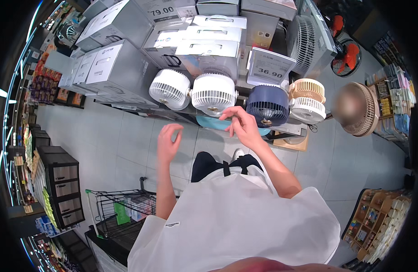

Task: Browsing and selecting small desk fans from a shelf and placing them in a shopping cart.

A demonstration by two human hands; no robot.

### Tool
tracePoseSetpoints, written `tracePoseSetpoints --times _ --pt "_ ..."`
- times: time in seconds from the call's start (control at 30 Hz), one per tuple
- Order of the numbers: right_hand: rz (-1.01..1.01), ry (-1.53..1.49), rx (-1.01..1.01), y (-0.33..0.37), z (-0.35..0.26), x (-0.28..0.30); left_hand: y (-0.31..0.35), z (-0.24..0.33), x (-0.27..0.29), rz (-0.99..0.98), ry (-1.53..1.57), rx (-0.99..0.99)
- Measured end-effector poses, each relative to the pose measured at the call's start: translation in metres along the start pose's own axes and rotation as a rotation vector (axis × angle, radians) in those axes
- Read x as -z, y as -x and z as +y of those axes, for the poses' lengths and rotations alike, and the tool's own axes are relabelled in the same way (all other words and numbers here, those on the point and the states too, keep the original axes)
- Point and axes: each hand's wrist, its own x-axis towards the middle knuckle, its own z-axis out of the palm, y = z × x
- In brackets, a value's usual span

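Observation:
My right hand [245, 129] is raised in front of the display, just below a white desk fan [213, 93] and left of a navy fan [267, 105]. Its fingers are bent and apart, with nothing visible in them; whether a fingertip touches the white fan I cannot tell. Lower and to the left, my left hand [168, 144] hovers over the floor, loosely curved, a gap between thumb and fingers, holding nothing. Another white fan [170, 88] stands left of the first. At the right of the row are a beige fan [307, 87] and a small white one [308, 109].
Grey boxes [122, 68] and white-topped cartons [208, 47] are stacked behind the fans, with a price sign [270, 68] among them. A black wire shopping cart [127, 206] is at my left. A brown standing fan [367, 109] stands at the right, and a drawer unit [63, 186] at the far left.

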Motion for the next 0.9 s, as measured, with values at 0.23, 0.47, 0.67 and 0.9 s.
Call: tracePoseSetpoints --times 0.23,0.47,0.67,0.9 --pt "0.179 0.527 0.202 -0.077 -0.039 0.047 -0.15 0.035 0.025 0.019 0.165 -0.14" --pt "0.457 0.929 0.154 -0.149 -0.029 0.042 -0.236 -0.015 0.01 0.13 0.473 0.07" --pt "0.517 0.669 -0.177 -0.159 -0.016 0.012 -0.241 -0.033 -0.017 -0.033 0.524 0.178" --pt "0.68 0.389 -0.135 -0.162 0.012 -0.002 -0.241 -0.031 -0.022 -0.155 0.779 0.197"
